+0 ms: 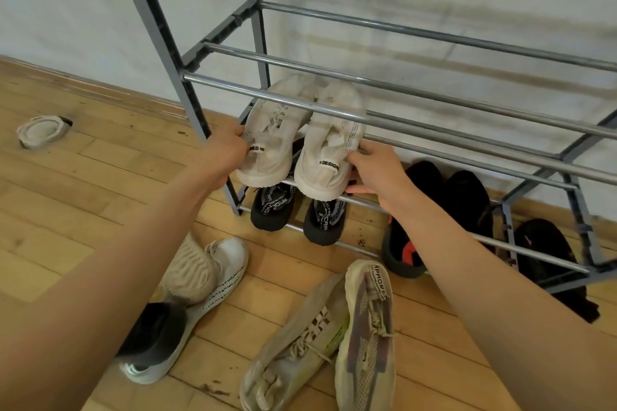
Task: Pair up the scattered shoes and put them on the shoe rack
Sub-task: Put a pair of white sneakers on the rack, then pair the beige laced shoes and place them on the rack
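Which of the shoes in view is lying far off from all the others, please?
The lone pale shoe on the wooden floor at far left; every other shoe sits on or beside the grey metal rack.

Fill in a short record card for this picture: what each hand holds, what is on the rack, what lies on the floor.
left hand: grips left white shoe
right hand: grips right white shoe
white pair: side by side on the middle tier, toes to the wall
shoe rack: grey metal bars
bottom tier: black patterned pair, black shoes further right
floor: beige pair, white shoe with dark collar
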Tool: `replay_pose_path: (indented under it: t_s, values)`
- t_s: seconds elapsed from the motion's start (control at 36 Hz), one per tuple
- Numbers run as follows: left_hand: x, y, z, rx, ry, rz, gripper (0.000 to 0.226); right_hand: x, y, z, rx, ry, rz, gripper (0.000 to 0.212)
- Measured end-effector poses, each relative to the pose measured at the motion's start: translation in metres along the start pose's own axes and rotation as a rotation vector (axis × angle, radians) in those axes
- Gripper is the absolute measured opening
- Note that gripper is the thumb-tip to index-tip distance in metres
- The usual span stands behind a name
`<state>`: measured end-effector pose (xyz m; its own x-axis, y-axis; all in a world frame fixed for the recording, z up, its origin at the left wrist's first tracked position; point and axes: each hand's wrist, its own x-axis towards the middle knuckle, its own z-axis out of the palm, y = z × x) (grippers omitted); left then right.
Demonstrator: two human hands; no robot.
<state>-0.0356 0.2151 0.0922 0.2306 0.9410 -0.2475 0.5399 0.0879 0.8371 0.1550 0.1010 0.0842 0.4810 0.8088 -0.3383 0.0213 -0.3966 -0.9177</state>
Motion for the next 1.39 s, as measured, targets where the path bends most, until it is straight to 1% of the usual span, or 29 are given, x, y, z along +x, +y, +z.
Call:
replay_pose_path:
  t_s: [0.08,0.14,0.19,0.31,0.42,0.5,0.58,0.64,0.72,0.78,0.81,0.86,0.92,0.97,1.0,1.06,1.11,1.17,1.22,1.31,1.33,1.39]
  values:
    - [-0.005,-0.003,0.006,0.019,0.07,0.036,0.029,0.0,0.003,0.002,-0.002,0.015,-0.022,0.03]
    - [-0.009,-0.008,0.007,0.06,0.113,0.077,0.041,-0.001,0.004,0.002,-0.005,0.018,-0.029,0.03]
    - [-0.015,-0.013,0.008,0.084,0.13,0.124,0.048,-0.003,0.004,0.002,-0.014,0.016,-0.035,0.03]
    - [-0.027,-0.019,0.014,0.106,0.198,0.195,0.043,-0.01,0.006,0.003,-0.058,0.021,-0.052,0.03]
    - [-0.051,-0.022,0.017,0.147,0.232,0.277,0.043,-0.021,0.011,0.003,-0.249,0.06,-0.158,0.033]
    - [-0.065,-0.029,0.018,0.205,0.257,0.324,0.042,-0.034,0.017,0.006,-0.386,0.13,-0.286,0.037]
    - [-0.085,-0.045,0.021,0.254,0.265,0.4,0.043,-0.058,0.024,0.011,-0.537,0.19,-0.512,0.041]
    - [-0.099,-0.062,0.024,0.235,0.26,0.481,0.044,-0.075,0.031,0.016,-0.601,0.148,-0.635,0.042]
    - [-0.12,-0.093,0.027,0.26,0.222,0.546,0.05,-0.087,0.046,0.027,-0.751,0.066,-0.744,0.041]
    - [-0.129,-0.115,0.029,0.338,0.172,0.525,0.046,-0.087,0.058,0.033,-0.891,0.069,-0.796,0.042]
    - [-0.132,-0.127,0.029,0.392,0.132,0.486,0.042,-0.086,0.063,0.036,-0.955,0.093,-0.815,0.043]
    - [-0.135,-0.148,0.027,0.493,0.043,0.349,0.036,-0.085,0.07,0.039,-1.048,0.145,-0.86,0.046]
    - [-0.135,-0.165,0.023,0.533,-0.01,0.212,0.036,-0.084,0.078,0.041,-1.114,0.188,-0.945,0.045]
    - [-0.133,-0.177,0.018,0.574,-0.017,0.153,0.04,-0.084,0.086,0.046,-1.159,0.203,-1.065,0.038]
    - [-0.131,-0.182,0.016,0.636,-0.022,0.133,0.042,-0.084,0.09,0.05,-1.156,0.188,-1.118,0.035]
    - [-0.127,-0.19,0.012,0.799,-0.037,0.086,0.046,-0.083,0.099,0.059,-1.136,0.083,-1.153,0.033]
    - [-0.122,-0.195,0.012,0.944,-0.027,0.08,0.05,-0.079,0.106,0.07,-1.142,-0.078,-1.074,0.038]
    - [-0.119,-0.196,0.014,1.065,-0.011,0.093,0.053,-0.074,0.112,0.081,-1.142,-0.264,-0.87,0.045]
    - [-0.115,-0.191,0.018,1.14,-0.017,0.075,0.058,-0.067,0.116,0.091,-1.16,-0.412,-0.635,0.047]
    - [-0.105,-0.181,0.018,1.186,-0.024,0.018,0.065,-0.06,0.12,0.103,-1.115,-0.547,-0.302,0.044]
    - [-0.102,-0.178,0.016,1.183,-0.027,0.011,0.064,-0.058,0.121,0.106,-1.1,-0.565,-0.246,0.045]
    - [-0.1,-0.175,0.011,1.157,-0.031,0.033,0.058,-0.059,0.122,0.108,-1.075,-0.587,-0.201,0.048]
